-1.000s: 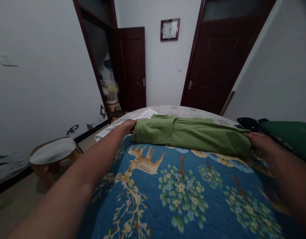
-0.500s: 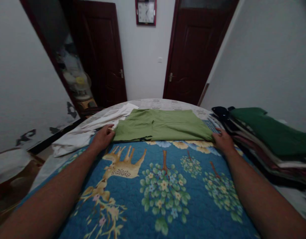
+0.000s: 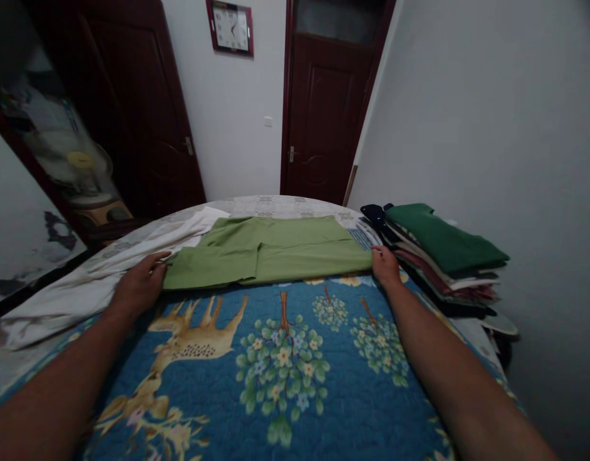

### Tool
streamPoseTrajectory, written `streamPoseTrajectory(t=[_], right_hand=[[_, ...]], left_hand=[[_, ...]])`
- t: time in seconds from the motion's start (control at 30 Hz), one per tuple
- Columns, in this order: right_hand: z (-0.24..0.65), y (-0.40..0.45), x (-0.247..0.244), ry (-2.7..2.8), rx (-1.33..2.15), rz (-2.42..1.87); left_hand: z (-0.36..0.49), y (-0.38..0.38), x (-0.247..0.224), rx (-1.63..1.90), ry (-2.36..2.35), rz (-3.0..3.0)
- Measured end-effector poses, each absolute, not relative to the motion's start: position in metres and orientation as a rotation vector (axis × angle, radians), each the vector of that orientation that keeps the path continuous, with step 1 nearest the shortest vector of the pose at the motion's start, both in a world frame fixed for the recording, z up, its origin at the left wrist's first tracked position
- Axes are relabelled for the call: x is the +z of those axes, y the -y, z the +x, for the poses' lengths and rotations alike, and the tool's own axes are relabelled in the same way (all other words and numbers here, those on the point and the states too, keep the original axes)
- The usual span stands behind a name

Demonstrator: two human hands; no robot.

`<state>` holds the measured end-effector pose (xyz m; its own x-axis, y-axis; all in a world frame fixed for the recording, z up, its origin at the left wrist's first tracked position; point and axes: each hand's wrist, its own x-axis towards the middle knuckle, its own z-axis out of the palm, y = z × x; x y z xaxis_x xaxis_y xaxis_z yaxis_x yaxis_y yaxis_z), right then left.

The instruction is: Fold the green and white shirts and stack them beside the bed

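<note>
Likely mid-fold: green cloth (image 3: 295,246) lies across the far end of the quilt (image 3: 343,378), left hand (image 3: 139,282) and right hand (image 3: 385,266) fingers pinching opposite ends. Next calls for even tension.

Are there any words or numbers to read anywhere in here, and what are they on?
Nothing can be read clearly enough to quote.
Wall clock: number marks around the face, too small and blurred to read.
Green cloth: no writing shows.
Blue quilt: printed pictures, no letters that I can see.
Stack of folded clothes: no letters I can make out.
</note>
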<state>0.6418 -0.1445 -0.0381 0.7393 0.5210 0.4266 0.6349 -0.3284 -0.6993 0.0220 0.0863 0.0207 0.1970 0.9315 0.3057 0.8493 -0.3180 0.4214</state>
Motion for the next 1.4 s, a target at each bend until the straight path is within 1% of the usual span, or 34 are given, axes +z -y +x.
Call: streamPoseTrajectory(t=[0.13, 0.23, 0.43, 0.53, 0.67, 0.83, 1.1, 1.4], right_hand=[[0.632, 0.170, -0.040, 0.906, -0.102, -2.035], [0.622, 0.196, -0.041, 0.981, -0.081, -2.000], [0.611, 0.255, -0.037, 1.030, -0.054, -2.045], [0.608, 0.281, -0.036, 1.007, -0.056, -2.102], [0.599, 0.306, -0.036, 1.080, -0.058, -2.145], [0.589, 0.323, -0.034, 1.160, -0.078, -2.190], [0.601, 0.335, -0.047, 1.157, -0.075, -2.236], [0.611, 0.332, -0.052, 1.226, -0.128, -2.357]], left_hand=[[0.006, -0.081, 0.027, 0.669, -1.774, 2.219], [-0.005, -0.071, 0.030, 0.671, -1.761, 2.196], [-0.019, -0.027, 0.035, 0.599, -1.672, 2.109], [-0.030, -0.007, 0.029, 0.549, -1.674, 2.114], [-0.049, 0.000, 0.007, 0.535, -1.727, 2.261], [-0.060, -0.003, -0.013, 0.514, -1.780, 2.368], [-0.049, 0.020, 0.000, 0.548, -1.757, 2.364], [-0.049, 0.025, -0.002, 0.538, -1.828, 2.414]])
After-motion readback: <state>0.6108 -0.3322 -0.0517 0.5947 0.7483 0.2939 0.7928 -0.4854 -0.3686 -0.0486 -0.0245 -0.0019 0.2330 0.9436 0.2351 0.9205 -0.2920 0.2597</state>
